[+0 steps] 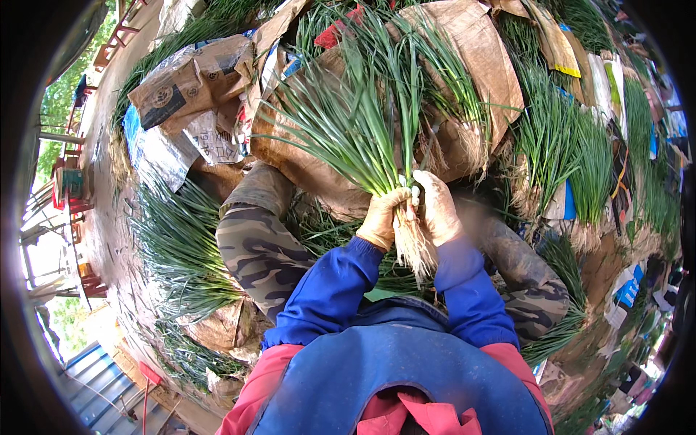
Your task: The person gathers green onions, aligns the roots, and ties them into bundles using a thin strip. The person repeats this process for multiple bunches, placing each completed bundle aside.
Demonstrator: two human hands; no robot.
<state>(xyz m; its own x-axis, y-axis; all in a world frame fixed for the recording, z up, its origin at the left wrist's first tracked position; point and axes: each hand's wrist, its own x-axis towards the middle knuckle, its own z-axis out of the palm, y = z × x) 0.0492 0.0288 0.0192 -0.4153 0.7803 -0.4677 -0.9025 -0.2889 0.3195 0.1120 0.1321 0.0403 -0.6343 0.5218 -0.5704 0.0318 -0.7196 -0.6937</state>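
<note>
My left hand [383, 216], in a pale work glove, is closed around the lower stems of a bunch of scallions [370, 125]. The green leaves fan out away from me, and the pale stringy roots [414, 244] hang down between my wrists. Gloved as well, my right hand [439, 209] grips the bunch from the right side, its fingers by the white stem ends. Part of its grip is hidden behind the stems. Beneath the leaves a brown sack [315, 130] lies across the space in front of my knees.
Another scallion bundle [457, 87] rests on the sack, roots towards me. More bundles lie at the left [185, 244] and right [544, 147]. A printed paper bag [190, 81] is crumpled at upper left. A red broom [149, 374] stands at lower left.
</note>
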